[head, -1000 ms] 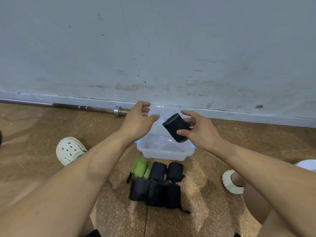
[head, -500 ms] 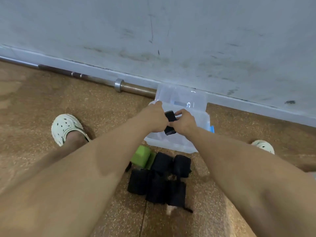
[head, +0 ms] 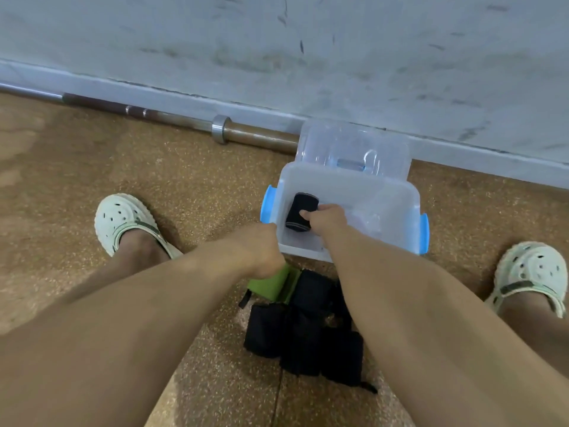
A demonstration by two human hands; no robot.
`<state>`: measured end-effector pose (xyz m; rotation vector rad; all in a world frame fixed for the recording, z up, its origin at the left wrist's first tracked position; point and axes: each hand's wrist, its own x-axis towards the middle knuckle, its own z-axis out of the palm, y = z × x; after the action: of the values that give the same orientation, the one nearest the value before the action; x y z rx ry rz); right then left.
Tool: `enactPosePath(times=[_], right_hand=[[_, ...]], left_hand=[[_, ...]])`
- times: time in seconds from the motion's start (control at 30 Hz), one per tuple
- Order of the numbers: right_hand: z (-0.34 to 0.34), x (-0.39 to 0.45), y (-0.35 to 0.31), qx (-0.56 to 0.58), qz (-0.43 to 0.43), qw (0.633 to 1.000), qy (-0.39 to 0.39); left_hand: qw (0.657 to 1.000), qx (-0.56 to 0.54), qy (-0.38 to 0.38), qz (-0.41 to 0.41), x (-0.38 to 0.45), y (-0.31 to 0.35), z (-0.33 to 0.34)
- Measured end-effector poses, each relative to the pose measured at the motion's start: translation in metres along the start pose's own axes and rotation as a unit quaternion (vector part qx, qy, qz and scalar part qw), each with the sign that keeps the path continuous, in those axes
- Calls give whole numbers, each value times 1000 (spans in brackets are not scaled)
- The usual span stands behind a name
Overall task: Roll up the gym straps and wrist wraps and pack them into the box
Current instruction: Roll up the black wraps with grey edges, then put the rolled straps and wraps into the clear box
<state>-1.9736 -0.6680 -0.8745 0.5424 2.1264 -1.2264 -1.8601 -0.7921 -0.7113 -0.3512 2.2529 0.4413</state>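
Half a second ago both hands held the black roll above the box; now the right hand (head: 328, 218) alone has carried the rolled black wrap (head: 300, 212) down inside the clear plastic box (head: 385, 192), fingers and thumb curled round it near the box's left wall. Meanwhile the left hand (head: 261, 251) has drawn back to the near left corner of the box, just over the green roll (head: 272, 285); whether its fingers are curled or slack I cannot tell, since only its back shows. On the speckled brown floor (head: 184, 186), just in front of the box, lie the remaining black rolled wraps (head: 304, 331) bunched beside the green one. Behind the box its clear lid (head: 354, 146) leans against the grey wall (head: 308, 57), and a barbell (head: 221, 129) lies along the skirting. Pale green clogs (head: 123, 217) sit to either side
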Motion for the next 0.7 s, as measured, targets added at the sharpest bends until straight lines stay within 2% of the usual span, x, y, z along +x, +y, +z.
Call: enactPosePath(times=[0.2,0.43,0.53,0.7], right_hand=[[5,16,2,48,7,999,-11],[-4,10,-7,44,40,997,-38],[-25,-4,-17,-23,1,999,-38],[-57,-42,-32,-35,-120,992,19]], left_hand=[[999,0,-34,5,2,0,5],[999,10,-17,41,-10,16,1],[997,4,-1,78,-19,25,-2],[994,3,18,111,-45,36,-2]])
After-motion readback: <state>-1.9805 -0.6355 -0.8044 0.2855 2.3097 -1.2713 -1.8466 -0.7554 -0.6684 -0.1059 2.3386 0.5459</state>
